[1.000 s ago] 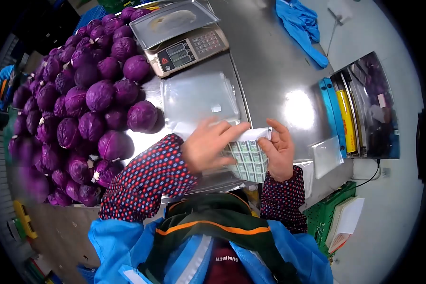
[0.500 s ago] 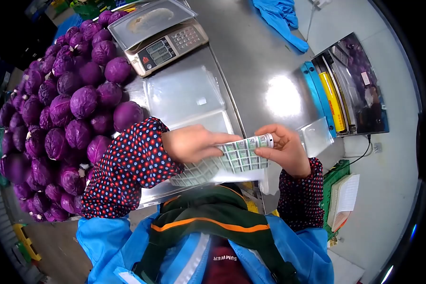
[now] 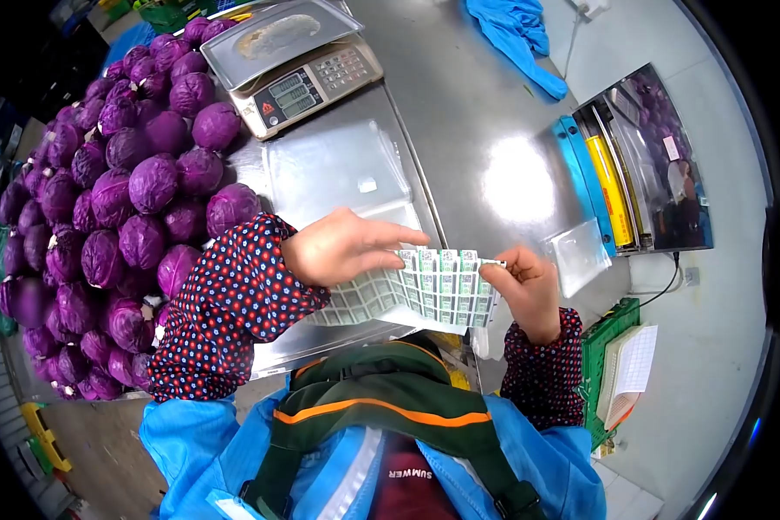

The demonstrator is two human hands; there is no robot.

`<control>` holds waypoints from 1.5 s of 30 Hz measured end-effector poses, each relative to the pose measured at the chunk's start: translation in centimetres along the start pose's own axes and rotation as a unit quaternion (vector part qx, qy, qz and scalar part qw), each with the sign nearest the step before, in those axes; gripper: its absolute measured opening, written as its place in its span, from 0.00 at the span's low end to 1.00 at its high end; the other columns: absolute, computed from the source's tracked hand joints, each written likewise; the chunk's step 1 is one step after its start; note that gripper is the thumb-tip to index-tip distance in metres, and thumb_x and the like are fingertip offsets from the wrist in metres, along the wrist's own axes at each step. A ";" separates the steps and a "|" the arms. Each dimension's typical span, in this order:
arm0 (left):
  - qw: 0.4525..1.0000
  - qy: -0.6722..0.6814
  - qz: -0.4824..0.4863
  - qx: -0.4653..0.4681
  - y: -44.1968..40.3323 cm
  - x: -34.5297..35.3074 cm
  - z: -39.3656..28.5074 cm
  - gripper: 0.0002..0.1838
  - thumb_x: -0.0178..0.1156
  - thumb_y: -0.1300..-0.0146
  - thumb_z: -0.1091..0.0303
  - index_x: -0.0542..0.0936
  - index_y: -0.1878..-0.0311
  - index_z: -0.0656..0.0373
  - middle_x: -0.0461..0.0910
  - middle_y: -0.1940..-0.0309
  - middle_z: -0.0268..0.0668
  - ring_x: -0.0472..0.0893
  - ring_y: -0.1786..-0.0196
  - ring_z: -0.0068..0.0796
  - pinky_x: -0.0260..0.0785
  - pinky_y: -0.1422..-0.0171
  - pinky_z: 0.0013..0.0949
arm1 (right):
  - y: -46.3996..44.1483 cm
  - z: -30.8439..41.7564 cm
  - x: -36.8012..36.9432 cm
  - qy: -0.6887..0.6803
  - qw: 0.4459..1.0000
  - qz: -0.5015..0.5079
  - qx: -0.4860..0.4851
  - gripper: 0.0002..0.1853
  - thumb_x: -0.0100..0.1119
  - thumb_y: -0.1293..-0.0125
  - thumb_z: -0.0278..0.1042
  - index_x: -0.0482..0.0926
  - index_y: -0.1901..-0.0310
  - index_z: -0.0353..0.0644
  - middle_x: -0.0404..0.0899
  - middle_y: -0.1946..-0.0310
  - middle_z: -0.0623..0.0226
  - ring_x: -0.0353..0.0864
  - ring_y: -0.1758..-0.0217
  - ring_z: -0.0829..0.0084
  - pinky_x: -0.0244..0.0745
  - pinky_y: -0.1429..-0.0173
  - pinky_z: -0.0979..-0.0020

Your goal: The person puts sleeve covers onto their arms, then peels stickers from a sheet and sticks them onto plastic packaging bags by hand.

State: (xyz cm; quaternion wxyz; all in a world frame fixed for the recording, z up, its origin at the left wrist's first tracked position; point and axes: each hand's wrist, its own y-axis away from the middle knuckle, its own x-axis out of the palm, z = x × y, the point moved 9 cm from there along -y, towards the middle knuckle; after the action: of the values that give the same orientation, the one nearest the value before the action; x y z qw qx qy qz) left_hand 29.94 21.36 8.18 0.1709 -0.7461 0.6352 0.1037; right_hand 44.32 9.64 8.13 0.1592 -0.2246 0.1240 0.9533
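Observation:
A sheet of small green-and-white printed labels [image 3: 446, 284] is stretched between my hands above the table's front edge. My left hand [image 3: 342, 249] holds the sheet's upper left part, thumb and index finger near its top edge. At its upper right corner my right hand [image 3: 525, 286] pinches the sheet between thumb and fingers. The sheet's left part hangs curved beneath my left hand. Just beyond the hands lies a stack of clear plastic bags [image 3: 338, 169] with a small white piece on top.
Purple cabbages [image 3: 154, 184] are heaped at the left. A weighing scale [image 3: 303, 87] stands behind the bags. To the right are a blue device with a yellow roll [image 3: 609, 191], more clear bags [image 3: 578, 256] and a green crate [image 3: 605, 347]. Blue cloth [image 3: 520, 39] lies at the back.
The label sheet, earlier rolled or curled at its right end, is now spread flatter. The view has shifted, and my right hand has moved slightly down and right in it.

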 end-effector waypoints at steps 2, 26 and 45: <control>0.999 -0.025 -0.023 0.037 -0.2 0.2 -0.5 0.20 0.58 0.44 0.71 0.74 0.46 0.57 0.79 0.62 0.45 0.79 0.61 0.42 0.71 0.55 0.36 | -0.3 -0.4 0.5 -0.090 0.996 0.009 -0.007 0.05 0.61 0.43 0.24 0.76 0.69 0.33 0.75 0.75 0.70 0.72 0.74 0.86 0.65 0.72 0.84; 0.983 -0.132 -0.097 0.082 -1.0 0.7 -1.5 0.16 0.63 0.50 0.73 0.79 0.56 0.59 0.77 0.73 0.39 0.77 0.68 0.37 0.70 0.60 0.34 | -1.2 -0.5 0.3 -0.230 0.972 0.049 0.007 0.04 0.55 0.41 0.18 0.75 0.63 0.31 0.75 0.66 0.69 0.73 0.63 0.81 0.68 0.59 0.80; 0.984 -0.141 -0.099 0.042 -1.0 0.4 0.0 0.15 0.64 0.49 0.69 0.79 0.57 0.60 0.78 0.73 0.40 0.78 0.69 0.38 0.71 0.63 0.33 | -0.3 -1.6 -0.4 -0.155 0.986 -0.040 -0.049 0.04 0.51 0.37 0.22 0.73 0.62 0.32 0.74 0.68 0.71 0.74 0.64 0.84 0.69 0.60 0.83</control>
State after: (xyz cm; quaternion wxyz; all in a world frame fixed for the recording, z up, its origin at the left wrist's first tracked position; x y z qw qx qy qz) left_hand 31.00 21.09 8.15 0.2991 -0.7754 0.5315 0.1634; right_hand 45.39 9.34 6.93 0.2035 -0.0860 0.0414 0.9744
